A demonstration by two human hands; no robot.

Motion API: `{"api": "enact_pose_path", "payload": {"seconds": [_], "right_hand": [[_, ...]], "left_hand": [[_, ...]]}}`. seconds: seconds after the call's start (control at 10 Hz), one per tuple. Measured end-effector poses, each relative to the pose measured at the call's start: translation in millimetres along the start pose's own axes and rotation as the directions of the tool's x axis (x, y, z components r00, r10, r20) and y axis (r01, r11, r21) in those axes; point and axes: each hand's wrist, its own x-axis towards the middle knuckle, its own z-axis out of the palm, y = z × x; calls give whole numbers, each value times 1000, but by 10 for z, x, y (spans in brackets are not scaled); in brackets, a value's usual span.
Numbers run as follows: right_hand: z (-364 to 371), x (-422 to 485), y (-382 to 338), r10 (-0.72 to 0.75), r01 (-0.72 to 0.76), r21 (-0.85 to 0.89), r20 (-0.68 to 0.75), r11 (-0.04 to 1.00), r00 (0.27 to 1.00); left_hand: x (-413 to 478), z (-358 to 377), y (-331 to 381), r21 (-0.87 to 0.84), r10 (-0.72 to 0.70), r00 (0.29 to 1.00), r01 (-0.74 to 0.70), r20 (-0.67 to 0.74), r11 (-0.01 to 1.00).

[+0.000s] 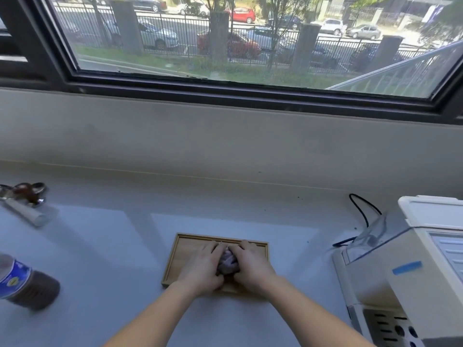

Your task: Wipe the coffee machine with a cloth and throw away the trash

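A crumpled grey-purple cloth point(227, 262) lies on a small wooden tray point(181, 256) in the middle of the pale counter. My left hand point(204, 267) presses against its left side and my right hand point(251, 267) against its right side, fingers curled around it, so only a strip of cloth shows between them. The cream coffee machine point(411, 271) stands at the right edge of the view, with a clear water tank at its back, a strip of blue tape on its side and a slotted drip tray at the bottom.
A cola bottle point(23, 281) stands at the left front. A portafilter with a white handle point(23, 204) lies at the far left. A black cable point(364, 211) loops behind the machine. A grey sill and a large window run along the back.
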Motion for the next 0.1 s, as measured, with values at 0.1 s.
{"api": "enact_pose_path", "payload": {"seconds": [0.1], "right_hand": [[-79,-35,0,-10,10,48,11,999,1000]], "left_hand": [[-16,-111,80,-60,-32,998,29,-49,998]]}}
